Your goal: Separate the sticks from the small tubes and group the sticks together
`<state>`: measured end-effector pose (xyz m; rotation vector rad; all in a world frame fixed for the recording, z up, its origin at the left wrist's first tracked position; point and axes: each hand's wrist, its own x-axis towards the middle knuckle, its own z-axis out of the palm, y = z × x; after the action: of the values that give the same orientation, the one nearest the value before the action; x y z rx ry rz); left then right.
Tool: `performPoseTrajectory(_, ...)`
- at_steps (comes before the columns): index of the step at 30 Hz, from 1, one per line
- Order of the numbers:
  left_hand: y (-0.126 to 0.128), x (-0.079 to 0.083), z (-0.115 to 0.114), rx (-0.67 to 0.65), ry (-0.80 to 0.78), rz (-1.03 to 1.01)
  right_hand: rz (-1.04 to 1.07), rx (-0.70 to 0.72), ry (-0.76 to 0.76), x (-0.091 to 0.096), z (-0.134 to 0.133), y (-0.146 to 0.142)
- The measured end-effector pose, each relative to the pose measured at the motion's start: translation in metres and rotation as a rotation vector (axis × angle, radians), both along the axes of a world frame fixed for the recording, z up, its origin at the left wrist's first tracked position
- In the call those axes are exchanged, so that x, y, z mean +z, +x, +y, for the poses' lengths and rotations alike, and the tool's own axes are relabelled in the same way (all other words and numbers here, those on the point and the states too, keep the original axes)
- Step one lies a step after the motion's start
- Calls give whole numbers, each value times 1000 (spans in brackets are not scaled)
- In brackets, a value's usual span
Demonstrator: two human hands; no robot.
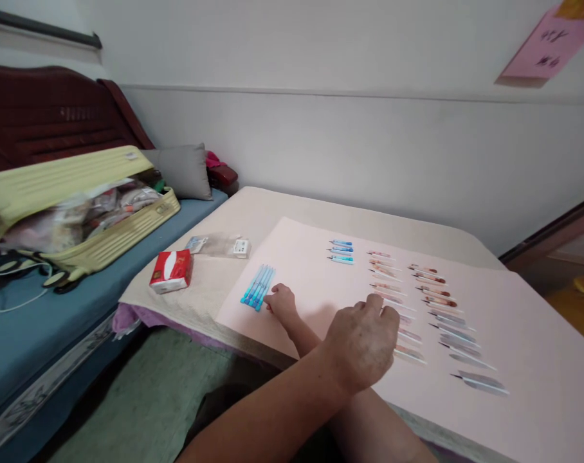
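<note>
My arms cross, the left forearm passing over the right. My left hand [364, 341], at the right, has its fingers curled over the middle column of pens; its fingertips are hidden. My right hand [282, 302] is at the left, fingers bent and tips beside a bundle of light-blue pens [258, 287]; whether it grips one of them is unclear. Behind it lie a few blue pens [341, 250]. Past my left hand runs a column of pinkish pens [386, 286], and farther right, brown pens [434, 292] and grey pens [480, 382].
A pale pink sheet [538, 334] covers much of the table. Toward the left stand a red tissue pack [171, 270] and a clear plastic package [219, 246]. The bed [195, 218] holds an open yellow suitcase [128, 241] and a grey pillow [186, 170]. A white wall [321, 141] borders the table.
</note>
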<state>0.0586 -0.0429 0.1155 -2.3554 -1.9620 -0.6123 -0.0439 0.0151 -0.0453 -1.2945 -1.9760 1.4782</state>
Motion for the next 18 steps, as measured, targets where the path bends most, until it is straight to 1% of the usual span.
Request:
performPoseTrajectory(8,-1,4,-3,-8,-8,-1,-88,100,168,9,-6,3)
performPoseTrajectory(12,-1,4,-2,-3,-9,2,-107,129,195,11,-5,5)
performPoseTrajectory(18,-2,4,-2,0,-37,16,-118,277,238,15,-4,9)
